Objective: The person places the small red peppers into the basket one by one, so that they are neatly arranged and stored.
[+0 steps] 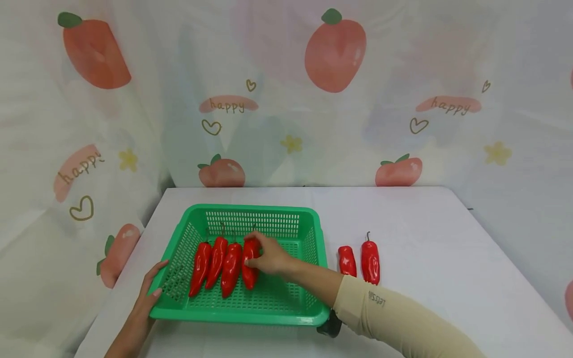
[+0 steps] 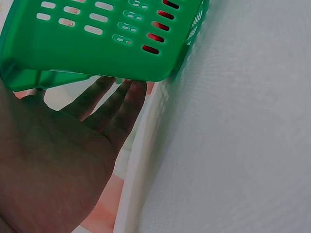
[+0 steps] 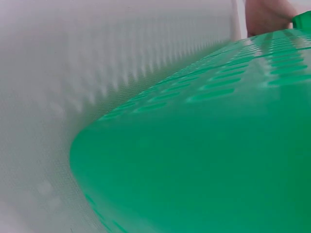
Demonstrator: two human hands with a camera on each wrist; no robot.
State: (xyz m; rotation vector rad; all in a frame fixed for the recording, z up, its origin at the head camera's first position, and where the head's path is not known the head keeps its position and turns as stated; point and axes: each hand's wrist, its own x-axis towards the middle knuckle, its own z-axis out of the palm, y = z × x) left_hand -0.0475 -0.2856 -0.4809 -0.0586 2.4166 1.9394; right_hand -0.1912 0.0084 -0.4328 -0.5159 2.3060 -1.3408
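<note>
A green plastic basket (image 1: 241,318) with slotted walls sits on the white table. Inside it, three long red chili peppers (image 1: 200,268) lie side by side on the left half, their thin stems toward the back wall. My right hand (image 1: 270,256) reaches over the basket's right side and pinches a fourth red pepper (image 1: 249,263) beside them, thumb and finger at its sides. At the basket's left rim, my left hand (image 1: 142,306) holds the edge; in the left wrist view that hand (image 2: 63,145) has its fingertips against the basket's underside.
Two more red peppers (image 1: 370,262) lie on the table right of the basket, the nearer one (image 1: 346,259) partly behind my right forearm. A black device (image 1: 330,325) shows under the right wrist. Fruit-printed cloth (image 1: 277,59) hangs behind the table (image 1: 416,219) and at its sides.
</note>
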